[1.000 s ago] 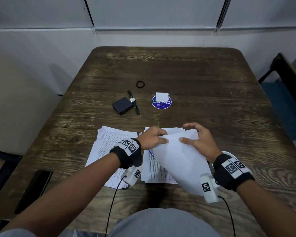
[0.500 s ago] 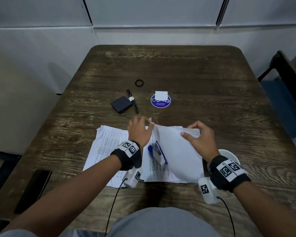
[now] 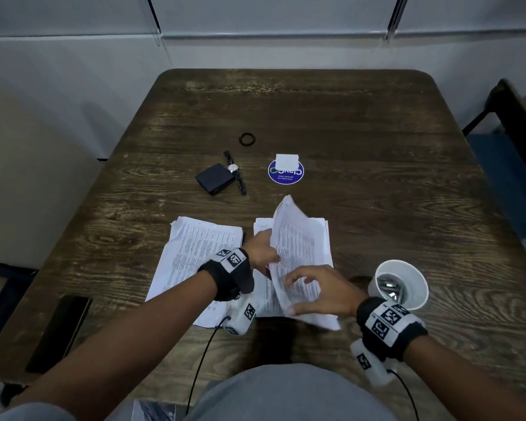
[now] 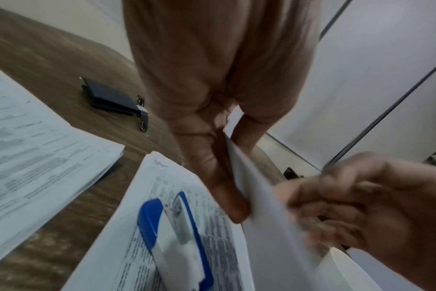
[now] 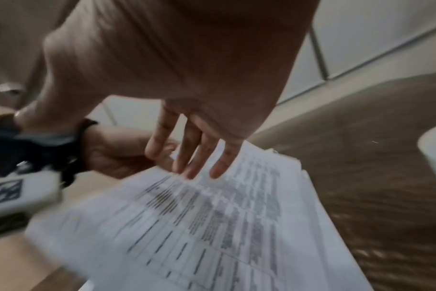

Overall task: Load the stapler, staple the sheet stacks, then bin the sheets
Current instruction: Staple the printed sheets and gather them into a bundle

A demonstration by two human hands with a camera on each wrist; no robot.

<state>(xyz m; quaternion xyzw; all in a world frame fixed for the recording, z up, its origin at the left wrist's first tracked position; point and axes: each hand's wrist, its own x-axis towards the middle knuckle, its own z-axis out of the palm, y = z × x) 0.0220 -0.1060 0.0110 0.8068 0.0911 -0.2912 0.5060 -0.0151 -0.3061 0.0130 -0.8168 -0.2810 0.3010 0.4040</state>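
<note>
Two hands work one lifted sheet (image 3: pixel 295 247): left hand (image 3: pixel 260 253) pinches it, right hand (image 3: pixel 319 294) rests flat; blue stapler (image 4: pixel 172 242) lies lengthwise beneath, lower centre.

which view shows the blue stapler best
The left wrist view: the blue stapler lies in plain sight on the printed sheet stack. In the head view the lifted sheets hide it; the right wrist view shows only paper.

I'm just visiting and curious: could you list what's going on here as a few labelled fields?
left hand: pinches the lifted sheets
right hand: fingers spread on the same sheets
stapler: blue and white, lying on the right stack under the lifted sheets
left stack: flat on the table
paper cup: beside the right wrist
</note>
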